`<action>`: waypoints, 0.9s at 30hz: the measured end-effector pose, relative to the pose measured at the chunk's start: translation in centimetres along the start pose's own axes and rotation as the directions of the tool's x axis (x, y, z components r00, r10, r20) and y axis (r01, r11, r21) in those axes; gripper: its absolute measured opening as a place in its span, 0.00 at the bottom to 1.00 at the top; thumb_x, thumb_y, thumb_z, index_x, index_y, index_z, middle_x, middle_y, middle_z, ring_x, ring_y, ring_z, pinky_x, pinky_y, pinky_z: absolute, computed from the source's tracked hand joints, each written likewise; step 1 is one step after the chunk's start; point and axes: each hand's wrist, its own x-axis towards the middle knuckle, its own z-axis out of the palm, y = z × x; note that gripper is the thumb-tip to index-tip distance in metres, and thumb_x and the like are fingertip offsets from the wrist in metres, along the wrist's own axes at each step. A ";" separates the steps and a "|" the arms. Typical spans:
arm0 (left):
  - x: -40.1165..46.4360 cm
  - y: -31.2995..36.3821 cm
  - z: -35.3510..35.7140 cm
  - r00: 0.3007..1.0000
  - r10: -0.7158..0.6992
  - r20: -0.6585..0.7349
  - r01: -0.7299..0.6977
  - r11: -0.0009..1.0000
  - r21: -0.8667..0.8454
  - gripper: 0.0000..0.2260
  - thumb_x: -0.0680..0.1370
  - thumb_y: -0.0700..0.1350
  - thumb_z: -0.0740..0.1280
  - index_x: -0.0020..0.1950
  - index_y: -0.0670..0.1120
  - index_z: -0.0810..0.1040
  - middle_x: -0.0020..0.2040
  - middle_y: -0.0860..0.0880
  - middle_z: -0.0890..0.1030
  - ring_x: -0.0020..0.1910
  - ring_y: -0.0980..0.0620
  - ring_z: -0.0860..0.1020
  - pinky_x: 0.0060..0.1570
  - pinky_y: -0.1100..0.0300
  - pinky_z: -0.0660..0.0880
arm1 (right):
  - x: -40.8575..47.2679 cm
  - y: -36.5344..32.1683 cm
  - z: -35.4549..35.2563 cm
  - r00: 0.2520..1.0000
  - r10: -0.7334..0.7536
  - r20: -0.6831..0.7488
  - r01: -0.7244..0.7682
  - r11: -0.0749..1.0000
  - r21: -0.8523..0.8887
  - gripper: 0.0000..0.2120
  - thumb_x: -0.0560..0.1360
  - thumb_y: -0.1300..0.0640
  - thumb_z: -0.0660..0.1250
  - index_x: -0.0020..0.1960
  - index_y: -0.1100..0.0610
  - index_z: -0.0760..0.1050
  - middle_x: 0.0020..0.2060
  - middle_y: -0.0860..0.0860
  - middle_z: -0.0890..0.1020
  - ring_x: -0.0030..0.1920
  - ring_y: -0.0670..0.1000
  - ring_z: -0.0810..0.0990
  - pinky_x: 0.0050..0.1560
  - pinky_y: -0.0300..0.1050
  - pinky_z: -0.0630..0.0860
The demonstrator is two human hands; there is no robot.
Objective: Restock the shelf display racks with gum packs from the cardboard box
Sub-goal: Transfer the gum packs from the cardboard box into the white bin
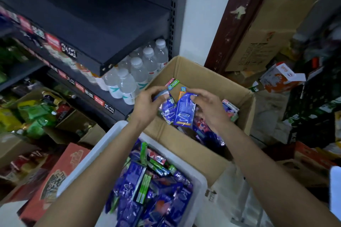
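Observation:
An open cardboard box point(201, 77) stands on the floor with several gum packs in it, blue, pink and green. Over the box, my left hand point(147, 105) grips a bunch of blue gum packs point(167, 110). My right hand point(210, 108) pinches one blue gum pack point(184, 110) by its top edge, right beside the left hand's bunch. A green gum pack point(174, 82) lies at the box's far side. Below my arms a white bin point(110, 142) holds many more blue and green packs. The display racks are not in view.
Dark shelving point(103, 29) with price tags stands at the left, water bottles point(134, 77) beneath its lower board. Red and brown cartons point(62, 169) crowd the floor at the left. A brown door frame point(238, 18) and stacked boxes point(265, 31) fill the right.

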 end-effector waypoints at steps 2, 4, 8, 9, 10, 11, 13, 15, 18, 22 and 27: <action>-3.0 0.2 -2.4 1.000 -0.005 0.016 0.005 0.999 0.045 0.08 0.76 0.39 0.68 0.53 0.48 0.80 0.46 0.53 0.81 0.43 0.66 0.77 0.49 0.67 0.72 | -2.9 0.5 2.1 0.996 -0.082 0.031 0.085 0.990 -0.113 0.13 0.77 0.69 0.61 0.51 0.56 0.79 0.38 0.45 0.82 0.36 0.45 0.76 0.38 0.41 0.72; -6.1 -0.3 -4.3 0.999 -0.045 0.022 0.042 0.991 0.127 0.09 0.75 0.41 0.69 0.55 0.44 0.81 0.48 0.49 0.82 0.48 0.56 0.80 0.49 0.63 0.72 | -5.7 1.7 3.9 0.990 -0.126 0.065 0.138 0.962 -0.237 0.13 0.76 0.73 0.59 0.56 0.63 0.77 0.35 0.42 0.81 0.34 0.37 0.77 0.38 0.33 0.72; -11.0 -2.9 -5.8 0.981 -0.188 -0.054 0.195 0.951 0.238 0.13 0.76 0.44 0.69 0.59 0.42 0.79 0.45 0.44 0.81 0.45 0.49 0.78 0.42 0.63 0.68 | -9.7 5.2 6.0 0.969 -0.213 0.128 0.247 0.770 -0.589 0.11 0.76 0.68 0.63 0.56 0.63 0.79 0.50 0.54 0.83 0.50 0.49 0.81 0.55 0.49 0.76; -11.8 -3.8 -5.8 0.974 -0.215 -0.071 0.226 0.939 0.259 0.13 0.76 0.45 0.68 0.59 0.42 0.79 0.46 0.43 0.82 0.47 0.48 0.79 0.43 0.62 0.69 | -10.4 6.1 6.2 0.966 -0.212 0.151 0.257 0.682 -0.685 0.11 0.76 0.66 0.64 0.57 0.61 0.79 0.53 0.55 0.82 0.54 0.52 0.80 0.58 0.51 0.74; -12.4 -4.7 -5.7 0.965 -0.251 -0.071 0.261 0.925 0.276 0.14 0.77 0.46 0.67 0.60 0.42 0.78 0.48 0.41 0.82 0.49 0.46 0.80 0.46 0.59 0.70 | -11.1 6.9 6.3 0.967 -0.199 0.160 0.251 0.616 -0.747 0.12 0.76 0.65 0.64 0.58 0.61 0.78 0.54 0.55 0.82 0.56 0.54 0.79 0.59 0.49 0.73; -12.9 -5.5 -5.4 0.956 -0.287 -0.054 0.290 0.911 0.294 0.14 0.78 0.46 0.66 0.61 0.41 0.78 0.50 0.40 0.82 0.51 0.44 0.79 0.47 0.59 0.70 | -11.9 7.6 6.5 0.973 -0.173 0.149 0.223 0.578 -0.785 0.13 0.76 0.65 0.64 0.60 0.61 0.77 0.55 0.55 0.81 0.56 0.54 0.78 0.58 0.47 0.72; -13.6 -6.8 -4.8 0.945 -0.327 0.009 0.304 0.886 0.350 0.12 0.79 0.43 0.65 0.59 0.39 0.77 0.48 0.40 0.81 0.47 0.44 0.78 0.45 0.59 0.67 | -13.2 9.0 6.6 0.985 -0.125 0.115 0.165 0.541 -0.825 0.15 0.77 0.64 0.64 0.63 0.62 0.74 0.56 0.57 0.80 0.57 0.55 0.77 0.57 0.44 0.71; -14.0 -7.6 -4.3 0.950 -0.305 0.069 0.247 0.865 0.436 0.08 0.78 0.40 0.65 0.55 0.39 0.77 0.48 0.42 0.78 0.45 0.47 0.76 0.48 0.57 0.68 | -14.0 10.3 6.4 0.991 -0.040 0.129 0.131 0.524 -0.841 0.16 0.77 0.62 0.65 0.64 0.62 0.74 0.58 0.58 0.79 0.59 0.56 0.76 0.55 0.42 0.69; -14.2 -8.5 -4.0 0.932 -0.275 0.235 0.084 0.796 0.599 0.18 0.77 0.44 0.67 0.66 0.42 0.73 0.68 0.42 0.69 0.65 0.44 0.70 0.65 0.53 0.67 | -14.8 11.8 5.8 0.983 0.117 0.144 0.069 0.489 -0.870 0.18 0.78 0.60 0.64 0.67 0.59 0.71 0.65 0.56 0.75 0.64 0.55 0.73 0.60 0.40 0.65; -14.3 -8.2 -3.6 0.887 -0.282 0.365 -0.049 0.729 0.682 0.16 0.79 0.46 0.64 0.65 0.44 0.74 0.64 0.42 0.75 0.62 0.42 0.73 0.60 0.46 0.71 | -14.9 11.8 5.1 0.984 0.130 0.124 0.037 0.527 -0.849 0.16 0.79 0.60 0.62 0.65 0.63 0.73 0.64 0.58 0.76 0.61 0.57 0.75 0.63 0.47 0.69; -12.5 -5.3 -2.8 0.947 -0.110 0.303 -0.055 0.872 0.487 0.13 0.79 0.40 0.63 0.63 0.41 0.75 0.58 0.41 0.77 0.56 0.43 0.76 0.54 0.56 0.73 | -13.9 8.0 3.6 0.992 -0.106 0.066 0.121 0.685 -0.718 0.13 0.78 0.66 0.61 0.61 0.63 0.76 0.56 0.56 0.80 0.56 0.49 0.78 0.60 0.39 0.72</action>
